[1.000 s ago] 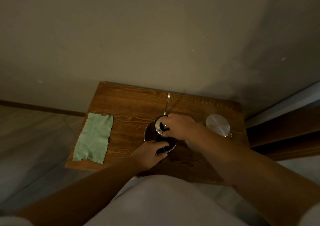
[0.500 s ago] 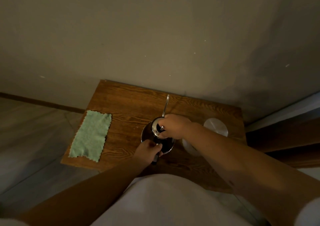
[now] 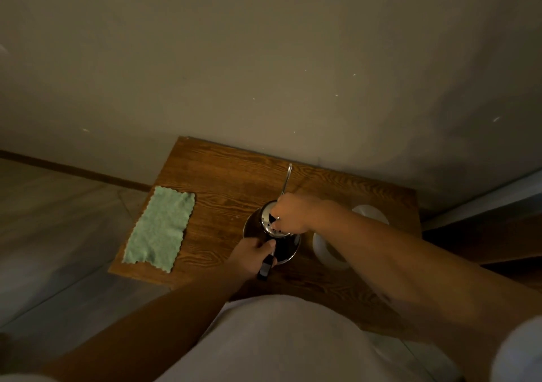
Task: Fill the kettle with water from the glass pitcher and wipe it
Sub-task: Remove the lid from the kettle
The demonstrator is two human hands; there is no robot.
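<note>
- Where the wood-grain table [image 3: 223, 176] meets the wall, the round steel kettle [image 3: 286, 249] stands mid-table, its thin spout [image 3: 286, 179] pointing to 12 o'clock.
- A nubby green cloth [image 3: 159, 229] lies flat at 9 o'clock; the glass pitcher [image 3: 328, 248] sits at 3 o'clock, beside a round lid [image 3: 371, 213].
- Your left hand [image 3: 253, 257] grips the black handle [image 3: 265, 267]; your right hand [image 3: 291, 216] curls over the kettle lid [image 3: 267, 220].
- Compared with half a second ago, both grips are unchanged.

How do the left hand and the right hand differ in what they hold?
The left hand grips the black handle of the steel gooseneck kettle, nearer the person. The right hand holds the kettle's shiny round lid from above. Both hands are on the same kettle.
</note>
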